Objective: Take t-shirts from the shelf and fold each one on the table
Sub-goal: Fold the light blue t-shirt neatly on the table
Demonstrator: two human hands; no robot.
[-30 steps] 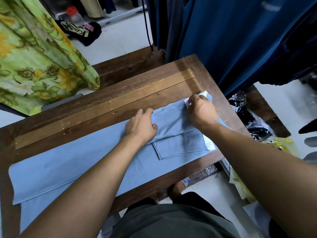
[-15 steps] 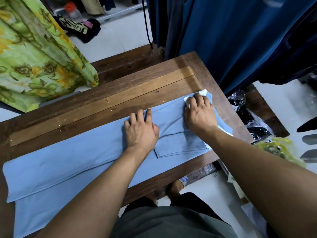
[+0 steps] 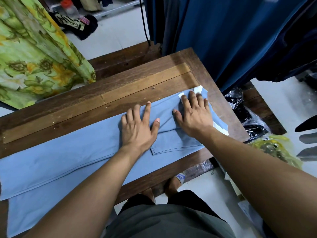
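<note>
While both hands (image 3: 164, 124) press flat, the t-shirt (image 3: 72, 157) stretches lengthwise along the table (image 3: 120, 86).

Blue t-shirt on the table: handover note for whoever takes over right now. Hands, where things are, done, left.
Left hand: flat, fingers spread, pressing the light blue t-shirt mid-length.
Right hand: flat, pressing the shirt's right end by the white card that pokes out there.
Shirt lies along the wooden table as a long narrow strip, sides already folded in, sleeve on top.
Left: fold the strip lengthwise into a packet; shelf not in view.
</note>
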